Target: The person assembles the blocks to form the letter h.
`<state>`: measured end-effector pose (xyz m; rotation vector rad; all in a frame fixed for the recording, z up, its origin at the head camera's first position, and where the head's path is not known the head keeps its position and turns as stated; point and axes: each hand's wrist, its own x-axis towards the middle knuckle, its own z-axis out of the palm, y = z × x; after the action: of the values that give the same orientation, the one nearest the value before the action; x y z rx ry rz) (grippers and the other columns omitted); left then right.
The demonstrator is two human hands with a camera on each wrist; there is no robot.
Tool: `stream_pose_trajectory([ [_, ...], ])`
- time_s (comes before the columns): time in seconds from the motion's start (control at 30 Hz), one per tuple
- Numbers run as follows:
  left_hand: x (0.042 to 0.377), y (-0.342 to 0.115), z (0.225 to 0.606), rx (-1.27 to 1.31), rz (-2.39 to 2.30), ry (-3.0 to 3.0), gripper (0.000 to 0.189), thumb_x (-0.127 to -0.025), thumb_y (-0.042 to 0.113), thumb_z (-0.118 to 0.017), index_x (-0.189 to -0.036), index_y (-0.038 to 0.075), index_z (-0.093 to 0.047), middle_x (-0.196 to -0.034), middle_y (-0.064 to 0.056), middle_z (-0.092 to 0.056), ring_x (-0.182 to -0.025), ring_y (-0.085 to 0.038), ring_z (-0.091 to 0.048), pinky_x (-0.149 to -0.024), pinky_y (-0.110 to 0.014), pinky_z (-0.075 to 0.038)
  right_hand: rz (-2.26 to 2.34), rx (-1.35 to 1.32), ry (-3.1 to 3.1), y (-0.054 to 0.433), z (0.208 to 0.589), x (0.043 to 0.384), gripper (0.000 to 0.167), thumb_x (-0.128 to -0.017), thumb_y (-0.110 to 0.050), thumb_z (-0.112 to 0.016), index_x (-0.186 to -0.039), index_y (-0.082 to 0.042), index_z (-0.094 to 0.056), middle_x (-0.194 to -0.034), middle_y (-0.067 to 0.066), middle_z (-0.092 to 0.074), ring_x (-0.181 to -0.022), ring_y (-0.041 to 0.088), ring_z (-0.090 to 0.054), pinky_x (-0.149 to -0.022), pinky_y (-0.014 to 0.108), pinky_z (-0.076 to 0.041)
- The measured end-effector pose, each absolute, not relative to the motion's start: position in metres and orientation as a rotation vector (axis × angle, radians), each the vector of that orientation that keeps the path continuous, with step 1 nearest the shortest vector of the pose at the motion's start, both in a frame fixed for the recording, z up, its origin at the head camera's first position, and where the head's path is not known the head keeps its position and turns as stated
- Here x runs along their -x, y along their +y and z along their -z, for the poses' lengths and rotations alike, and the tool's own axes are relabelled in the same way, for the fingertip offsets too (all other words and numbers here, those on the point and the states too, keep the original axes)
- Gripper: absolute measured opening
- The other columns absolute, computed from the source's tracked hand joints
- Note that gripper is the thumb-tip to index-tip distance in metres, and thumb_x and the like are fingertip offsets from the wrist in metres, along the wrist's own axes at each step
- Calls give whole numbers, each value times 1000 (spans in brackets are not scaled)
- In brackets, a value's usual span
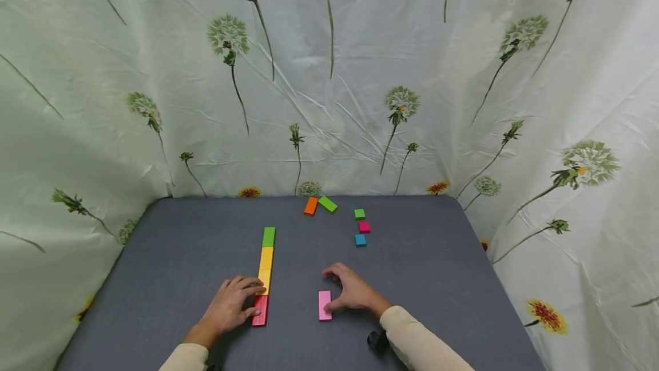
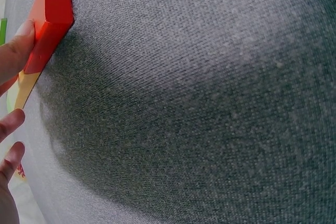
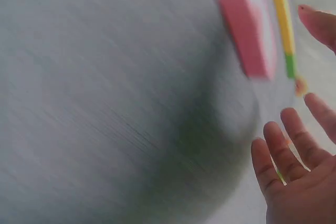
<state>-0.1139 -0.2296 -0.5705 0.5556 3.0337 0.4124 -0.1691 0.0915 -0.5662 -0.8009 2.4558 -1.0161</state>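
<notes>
Pink block [image 1: 323, 302] lies near the spread right hand [image 1: 353, 291]; the unclenched left hand [image 1: 229, 305] touches a red block [image 2: 51, 22].

Your red rect. block [image 1: 263, 303] lies flat on the bench [image 1: 412, 296], end-to-end w/ a yellow rect. block [image 1: 266, 279]; your pink rect. block [image 1: 324, 300] is flat too, apart to their R.

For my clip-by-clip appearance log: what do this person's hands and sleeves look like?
The left hand and right hand wear no gloves. The left sleeve and right sleeve are plain cream, reaching the wrists. A small black object, unclear in detail, shows beside the right one.
</notes>
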Motion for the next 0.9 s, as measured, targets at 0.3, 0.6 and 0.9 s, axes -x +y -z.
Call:
stream_pose_trajectory([
  [0.3,115,-234,572,-661,-431,3053,39,-71,28,-84,-107,16,-73,-113,2,-63,-104,-20,-53,-85,-46,-40,1112,789,2506,96,549,240,55,-77,-14,-81,-125,-2,-57,-125,12,-53,-115,32,-51,-98,49,-41],
  [0.6,115,-239,574,-716,-438,3038,39,-72,29,-82,-108,16,-72,-113,3,-62,-103,-19,-53,-82,-45,-40,929,735,2639,78,549,315,54,-79,-4,-78,-129,-4,-57,-131,14,-50,-123,35,-46,-102,53,-35],
  [0.9,114,-238,574,-698,-452,3039,40,-73,30,-82,-109,17,-72,-114,4,-62,-105,-18,-53,-82,-43,-40,771,668,2705,59,552,358,62,-80,7,-68,-138,-6,-49,-147,15,-39,-137,37,-32,-107,53,-28],
])
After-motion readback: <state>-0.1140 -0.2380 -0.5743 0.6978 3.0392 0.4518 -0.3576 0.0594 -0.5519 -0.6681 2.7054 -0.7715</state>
